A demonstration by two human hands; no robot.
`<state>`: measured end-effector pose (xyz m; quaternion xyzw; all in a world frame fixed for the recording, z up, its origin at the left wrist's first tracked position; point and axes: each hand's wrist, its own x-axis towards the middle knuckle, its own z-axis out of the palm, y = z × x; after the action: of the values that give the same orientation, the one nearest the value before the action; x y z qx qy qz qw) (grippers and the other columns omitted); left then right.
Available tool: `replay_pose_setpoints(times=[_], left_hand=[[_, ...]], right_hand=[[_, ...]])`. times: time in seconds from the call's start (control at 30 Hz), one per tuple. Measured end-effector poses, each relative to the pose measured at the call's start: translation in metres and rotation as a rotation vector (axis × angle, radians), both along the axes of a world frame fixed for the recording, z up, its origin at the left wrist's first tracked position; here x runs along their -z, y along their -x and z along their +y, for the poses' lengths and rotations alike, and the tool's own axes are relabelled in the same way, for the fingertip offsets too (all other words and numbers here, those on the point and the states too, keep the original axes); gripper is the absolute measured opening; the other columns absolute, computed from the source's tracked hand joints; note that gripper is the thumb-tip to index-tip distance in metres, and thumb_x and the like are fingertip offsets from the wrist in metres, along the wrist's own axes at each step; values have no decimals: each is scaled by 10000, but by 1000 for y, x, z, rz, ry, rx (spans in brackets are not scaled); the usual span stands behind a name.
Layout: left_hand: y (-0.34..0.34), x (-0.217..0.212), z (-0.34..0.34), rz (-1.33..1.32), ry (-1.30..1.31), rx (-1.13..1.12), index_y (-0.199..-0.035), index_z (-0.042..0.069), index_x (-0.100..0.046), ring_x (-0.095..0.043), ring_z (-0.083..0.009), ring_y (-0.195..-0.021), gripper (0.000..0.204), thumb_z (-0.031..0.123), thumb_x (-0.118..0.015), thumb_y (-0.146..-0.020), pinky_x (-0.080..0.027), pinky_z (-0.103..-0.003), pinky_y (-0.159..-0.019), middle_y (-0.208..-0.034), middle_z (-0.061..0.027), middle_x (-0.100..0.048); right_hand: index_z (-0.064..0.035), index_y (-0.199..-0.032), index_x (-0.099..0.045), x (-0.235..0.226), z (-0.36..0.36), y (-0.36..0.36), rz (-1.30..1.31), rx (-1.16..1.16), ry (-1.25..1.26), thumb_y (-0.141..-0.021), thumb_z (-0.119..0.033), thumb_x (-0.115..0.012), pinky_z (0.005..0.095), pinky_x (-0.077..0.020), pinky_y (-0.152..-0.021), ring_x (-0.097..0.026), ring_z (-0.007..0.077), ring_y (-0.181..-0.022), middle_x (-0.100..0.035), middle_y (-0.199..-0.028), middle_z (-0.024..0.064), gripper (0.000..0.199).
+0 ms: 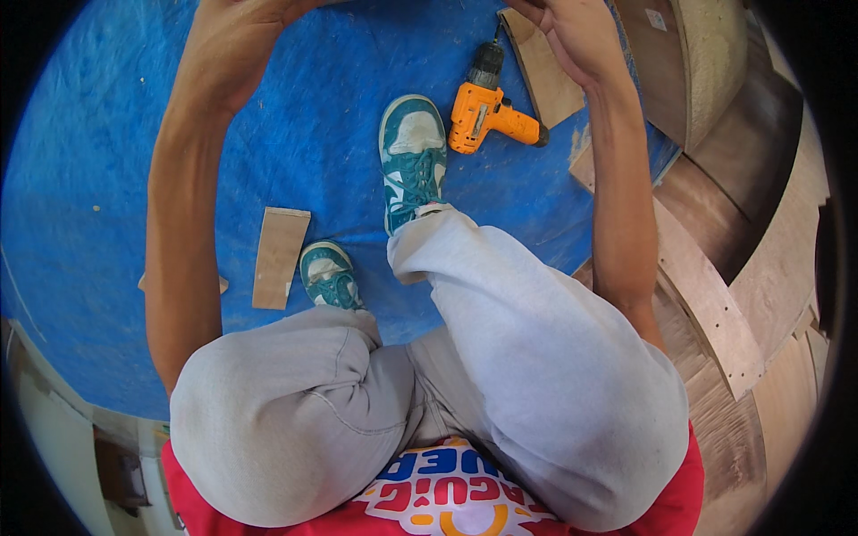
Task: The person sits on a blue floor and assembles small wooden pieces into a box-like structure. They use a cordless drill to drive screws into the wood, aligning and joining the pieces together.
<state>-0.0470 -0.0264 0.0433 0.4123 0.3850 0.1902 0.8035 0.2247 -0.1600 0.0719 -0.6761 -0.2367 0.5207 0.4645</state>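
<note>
Both arms reach forward to the far edge of the head view, where the picture cuts off most of the fingers. My left hand [239, 40] is at the top left; a thin sliver of something pale shows beside its fingertips, too little to name. My right hand [579, 37] is at the top right, above a wooden board [547, 76] lying on the blue tarp [304, 116]. Whether either hand grips anything is hidden. Left of that board, an orange cordless drill [483, 116] with a black chuck lies on its side, its bit toward the far edge.
A small wooden block [279, 259] lies by my left shoe [329, 272]; my right shoe [414, 156] is near the drill. Part of another wood piece shows behind my left forearm. Plywood sheets and curved strips [715, 304] with holes pile up on the right.
</note>
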Motion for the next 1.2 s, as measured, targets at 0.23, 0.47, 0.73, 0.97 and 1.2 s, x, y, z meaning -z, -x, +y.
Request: replay_pose_setpoints(times=[0.23, 0.47, 0.73, 0.97, 1.2], left_hand=[[2, 2, 1, -83, 25, 15, -1280, -15, -694, -682, -122, -995, 343, 185, -703, -1001, -541, -261, -921, -1120, -58, -745], [2, -2, -6, -65, -26, 2, -1305, -13, -682, -665, -101, -1023, 364, 209, -685, -1016, -518, -259, -950, -1154, -45, -740], [2, -1, 1, -147, -48, 73, -1316, -14, -676, -666, -97, -1019, 378, 218, -684, -1017, -520, -261, -942, -1142, -38, -743], [-1, -1, -1, -43, -69, 44, -1319, -12, -678, -659, -88, -987, 385, 227, -685, -1018, -518, -249, -906, -1126, -39, -742], [9, 10, 10, -31, -83, 131, -1310, -3, -691, -650, -86, -990, 376, 234, -687, -1018, -516, -250, -910, -1145, -41, -737]], right_hand=[[33, -1203, -719, 21, -6, -15, -259, -253, -64, -902, 60, -709, 236, -545, -795, -689, 100, -919, -754, -1076, 54, 303], [46, -1096, -758, 42, -3, -20, -344, -208, -173, -885, 108, -669, 248, -556, -785, -699, 110, -875, -768, -995, 66, 237], [46, -1098, -753, 47, -4, -11, -329, -118, -206, -892, 100, -673, 248, -557, -795, -699, 109, -883, -766, -1000, 69, 228], [39, -1150, -725, 44, -3, -8, -332, -170, -239, -917, 51, -700, 262, -554, -839, -686, 104, -938, -755, -1061, 61, 235], [0, -1244, -651, 38, -6, -18, 131, -20, -107, -1051, -286, -623, 376, -565, -988, -701, 204, -1091, -721, -1189, 103, 346]])
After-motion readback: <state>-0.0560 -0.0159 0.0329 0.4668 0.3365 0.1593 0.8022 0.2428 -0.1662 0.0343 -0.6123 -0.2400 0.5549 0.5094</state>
